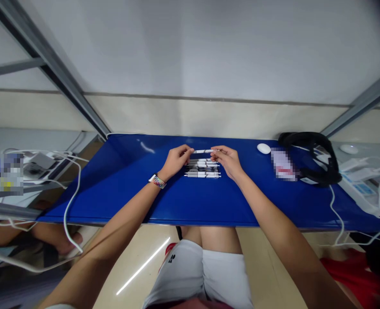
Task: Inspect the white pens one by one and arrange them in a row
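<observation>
Between my two hands a white pen (203, 151) with dark markings lies crosswise, just beyond a row of similar pens. My left hand (178, 159) pinches its left end, and my right hand (226, 159) pinches its right end. Nearer to me, several white and grey pens (203, 174) lie side by side on the blue table (196, 201), all pointing left to right. The fingers of both hands partly cover the ends of the upper pens. A patterned band (158, 180) is on my left wrist.
On the table's right side are a white mouse-like object (263, 148), a blurred-out packet (283, 164) and a black headset-like strap (318, 159). White cables (334, 210) hang over the front edge. Grey metal frame bars (70, 86) and neighbouring desks flank the table, with a wall behind.
</observation>
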### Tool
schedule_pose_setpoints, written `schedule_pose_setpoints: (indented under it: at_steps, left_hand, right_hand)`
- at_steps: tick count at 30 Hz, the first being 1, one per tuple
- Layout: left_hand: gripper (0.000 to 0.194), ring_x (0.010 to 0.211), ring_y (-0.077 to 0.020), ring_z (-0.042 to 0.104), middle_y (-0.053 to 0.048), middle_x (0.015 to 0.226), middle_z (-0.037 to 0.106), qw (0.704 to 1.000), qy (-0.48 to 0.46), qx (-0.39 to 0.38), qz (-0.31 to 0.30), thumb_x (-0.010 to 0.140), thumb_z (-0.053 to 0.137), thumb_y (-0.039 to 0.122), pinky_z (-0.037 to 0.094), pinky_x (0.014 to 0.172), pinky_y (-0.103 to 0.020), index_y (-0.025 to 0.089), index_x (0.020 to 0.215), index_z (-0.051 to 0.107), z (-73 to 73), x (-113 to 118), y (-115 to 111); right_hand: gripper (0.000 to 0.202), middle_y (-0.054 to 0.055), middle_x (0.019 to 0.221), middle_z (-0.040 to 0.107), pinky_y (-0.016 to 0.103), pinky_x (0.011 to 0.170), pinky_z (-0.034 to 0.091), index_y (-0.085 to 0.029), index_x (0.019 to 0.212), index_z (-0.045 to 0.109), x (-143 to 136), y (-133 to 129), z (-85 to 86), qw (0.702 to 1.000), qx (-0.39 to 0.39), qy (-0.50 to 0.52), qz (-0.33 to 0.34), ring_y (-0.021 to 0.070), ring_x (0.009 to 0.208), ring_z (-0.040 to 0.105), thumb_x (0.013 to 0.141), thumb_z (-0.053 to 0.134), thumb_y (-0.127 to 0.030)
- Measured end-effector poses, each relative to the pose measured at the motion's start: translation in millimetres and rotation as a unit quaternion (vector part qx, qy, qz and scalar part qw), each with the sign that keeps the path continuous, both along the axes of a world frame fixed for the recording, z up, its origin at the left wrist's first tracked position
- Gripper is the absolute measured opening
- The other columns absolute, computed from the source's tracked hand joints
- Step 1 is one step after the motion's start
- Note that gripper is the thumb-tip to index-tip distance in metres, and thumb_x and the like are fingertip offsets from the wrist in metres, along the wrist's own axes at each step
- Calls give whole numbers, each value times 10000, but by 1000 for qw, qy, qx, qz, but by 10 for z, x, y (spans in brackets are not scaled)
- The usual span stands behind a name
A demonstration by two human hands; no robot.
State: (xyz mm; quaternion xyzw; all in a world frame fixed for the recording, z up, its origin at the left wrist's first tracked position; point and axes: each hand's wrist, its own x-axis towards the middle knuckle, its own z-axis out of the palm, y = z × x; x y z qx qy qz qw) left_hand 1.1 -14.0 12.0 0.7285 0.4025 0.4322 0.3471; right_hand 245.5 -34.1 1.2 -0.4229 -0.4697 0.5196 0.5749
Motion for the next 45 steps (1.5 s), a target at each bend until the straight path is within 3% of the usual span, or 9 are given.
schedule_pose_setpoints:
  at_steps: [6,15,21,25,29,34,38,42,45]
  left_hand:
    - [234,982,-214,727,-86,1125,799,987,74,140,-8,1010,669,392,518,879,-335,224,1132,778,6,-2,-24]
    - [494,558,-151,538,-1,566,595,998,46,34,2,1072,529,525,398,608,-297,194,796,772,9,-51,-2]
    - [320,621,-140,579,13,727,673,999,-34,20,1,922,782,489,446,630,-272,207,1072,762,-4,-30,15]
    - [465,668,-161,618,-30,678,673,999,-31,-1,-16,1036,593,545,475,701,-301,176,802,753,-17,-28,43]
    - [308,665,-152,602,-7,723,684,998,-59,-9,-27,943,750,491,461,678,-288,192,1012,778,-24,-31,70]
    - [421,673,-153,598,-30,699,674,1000,-29,1,-7,1024,624,521,454,678,-294,173,834,766,-25,-24,80]
    - [347,690,-141,599,-14,840,711,998,-57,10,-14,869,845,413,453,660,-276,203,1131,756,-69,-26,104]
    - [385,650,-147,589,-32,701,658,999,-40,11,18,1030,635,486,442,656,-297,176,831,747,-102,-32,127]
    - [271,625,-139,576,-3,696,640,998,-55,-3,0,974,728,460,425,624,-282,194,1015,757,-87,-35,121]
  right_hand:
    - [367,48,804,765,363,750,599,-201,954,807,20,-9,33,999,-23,25,-6,184,726,712,696,915,-438]
    - [330,40,767,765,378,762,601,-213,963,826,14,-10,38,999,39,-33,2,198,730,727,736,910,-436]
    - [342,39,803,785,363,734,601,-215,967,818,7,0,37,1000,29,-4,-9,187,711,721,731,915,-441]
    - [351,38,811,783,351,733,602,-217,981,821,28,11,32,1000,24,10,-10,179,712,719,730,920,-440]
    - [331,38,803,782,346,715,599,-217,958,818,33,12,33,1000,21,15,-18,174,691,708,722,920,-424]
    - [312,41,802,778,336,714,596,-206,973,822,41,17,31,1000,18,13,-18,168,693,705,740,898,-399]
    - [313,48,808,776,327,705,591,-193,976,823,48,20,24,999,10,23,-24,164,693,704,736,897,-380]
    - [315,47,806,770,323,701,587,-196,967,823,45,17,34,999,0,40,-20,162,699,697,720,904,-374]
    - [322,50,803,768,326,703,586,-191,956,821,40,11,44,999,-7,44,-22,164,698,695,706,911,-371]
